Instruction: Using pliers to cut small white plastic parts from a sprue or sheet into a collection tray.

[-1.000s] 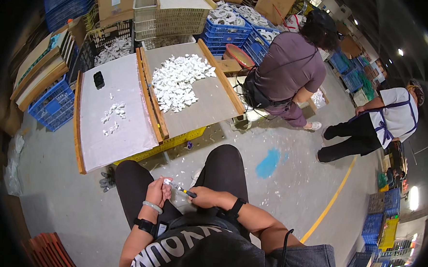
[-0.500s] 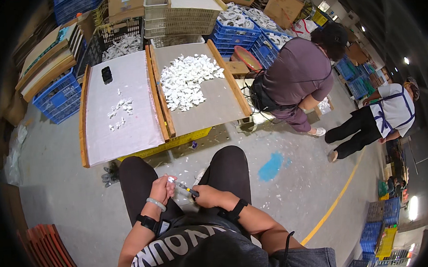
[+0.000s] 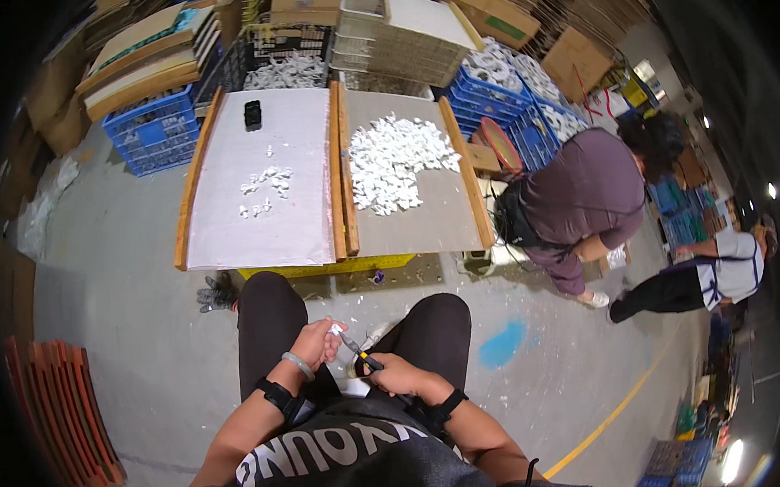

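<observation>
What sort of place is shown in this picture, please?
Most likely a factory workshop: there are a large pile of small white pieces on a grey board with wooden edges, blue slatted plastic crates, and a painted yellow line on the grey floor.

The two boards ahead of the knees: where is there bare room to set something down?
On the left board, between the scattered white pieces and the near edge. On the right board, the near-right corner, bordered by the white pile and the right rail. Most crowded: under that pile.
</observation>
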The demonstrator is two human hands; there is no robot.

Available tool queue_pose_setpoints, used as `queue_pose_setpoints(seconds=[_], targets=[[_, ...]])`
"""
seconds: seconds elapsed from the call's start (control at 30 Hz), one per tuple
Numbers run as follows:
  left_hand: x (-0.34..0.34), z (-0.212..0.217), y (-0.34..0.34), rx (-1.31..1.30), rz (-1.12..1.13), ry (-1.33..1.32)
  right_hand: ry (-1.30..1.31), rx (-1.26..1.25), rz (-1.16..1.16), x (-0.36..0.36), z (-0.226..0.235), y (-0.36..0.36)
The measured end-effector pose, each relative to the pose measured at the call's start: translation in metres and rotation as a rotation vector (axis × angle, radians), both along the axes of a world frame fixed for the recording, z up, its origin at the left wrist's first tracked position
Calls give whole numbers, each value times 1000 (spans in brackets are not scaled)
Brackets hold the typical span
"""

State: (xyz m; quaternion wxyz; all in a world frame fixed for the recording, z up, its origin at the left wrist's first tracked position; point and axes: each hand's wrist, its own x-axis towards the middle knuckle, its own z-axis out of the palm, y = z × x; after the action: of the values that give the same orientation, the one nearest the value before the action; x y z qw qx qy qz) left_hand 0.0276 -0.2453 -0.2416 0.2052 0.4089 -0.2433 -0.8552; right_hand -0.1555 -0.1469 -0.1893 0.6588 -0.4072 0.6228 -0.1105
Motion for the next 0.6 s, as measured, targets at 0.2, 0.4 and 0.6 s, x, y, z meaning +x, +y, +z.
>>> queue_pose_setpoints(seconds=[0.2,0.4,0.6], targets=[[1,-5,0,-19,-22,-5,54,19,43,-3,5,-4],[-4,-4,-2,-82,28,-34,285,-283,145,-2,-6,-5],[3,-3,1,-6,58,-15,14,27,-12,5,9,-6]])
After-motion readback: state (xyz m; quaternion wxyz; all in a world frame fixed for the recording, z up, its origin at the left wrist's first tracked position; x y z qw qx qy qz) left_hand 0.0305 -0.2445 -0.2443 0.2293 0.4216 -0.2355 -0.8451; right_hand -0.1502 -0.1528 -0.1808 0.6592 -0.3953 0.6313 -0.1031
